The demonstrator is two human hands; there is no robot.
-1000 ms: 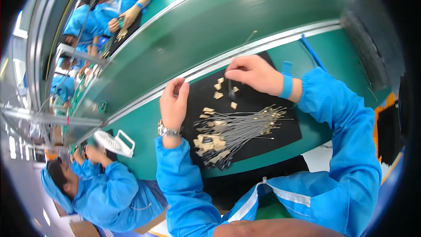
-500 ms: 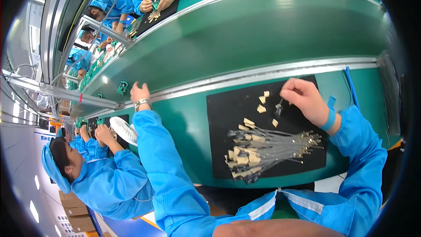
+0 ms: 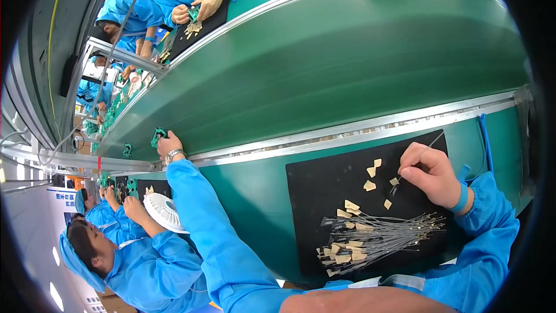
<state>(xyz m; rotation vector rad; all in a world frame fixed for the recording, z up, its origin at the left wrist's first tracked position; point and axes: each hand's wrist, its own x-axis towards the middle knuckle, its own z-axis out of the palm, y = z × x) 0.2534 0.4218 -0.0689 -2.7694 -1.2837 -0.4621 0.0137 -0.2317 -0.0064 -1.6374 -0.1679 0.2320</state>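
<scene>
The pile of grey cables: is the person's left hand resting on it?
No: the left hand is at a green part, away from the pile of grey cables on the black mat.

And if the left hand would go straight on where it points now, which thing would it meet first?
The small green part on the green surface: it appears right at the fingertips of the left hand. Depth is unclear, so they may be touching it.

Factory assembly line: green conveyor belt (image 3: 347,64), workers in blue smocks (image 3: 153,264).
</scene>
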